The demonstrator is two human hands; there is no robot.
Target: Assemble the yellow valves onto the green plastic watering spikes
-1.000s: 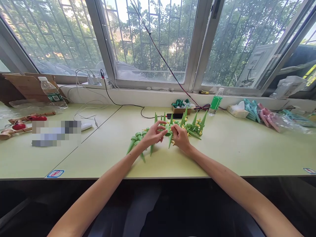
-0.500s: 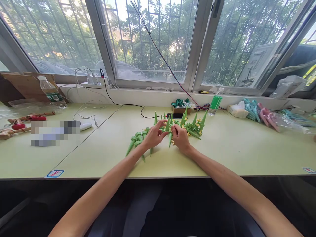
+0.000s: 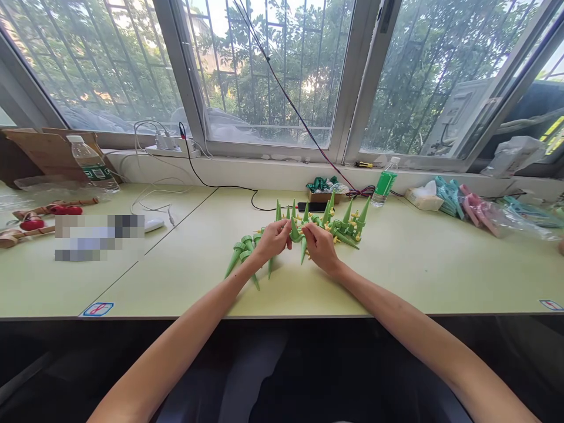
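Note:
Close together above the table, both hands are at work among green cone-shaped watering spikes with small yellow valves. My left hand (image 3: 274, 239) is closed in a pinch on a green watering spike (image 3: 294, 231), its tip pointing up. Just right of it, my right hand (image 3: 321, 245) has thumb and forefinger pressed together; what sits between them is too small to make out. Another green spike (image 3: 304, 251) points downward beneath the fingers. Several spikes (image 3: 237, 258) lie to the left of my left hand, and more stand upright (image 3: 362, 218) with yellow valves (image 3: 353, 217) beyond my right hand.
Behind the spikes lie a dark phone (image 3: 314, 207) and a small box (image 3: 324, 195) of green wrappers. A green-labelled bottle (image 3: 385, 182) and a tissue pack (image 3: 424, 196) stand at back right. Cables (image 3: 224, 187) run along the back. Wooden toys with red balls (image 3: 32, 222) lie far left.
My left fingers have closed onto the green spike, which has shifted slightly left and lower. The right hand stays almost in place. The surrounding spikes look unmoved.

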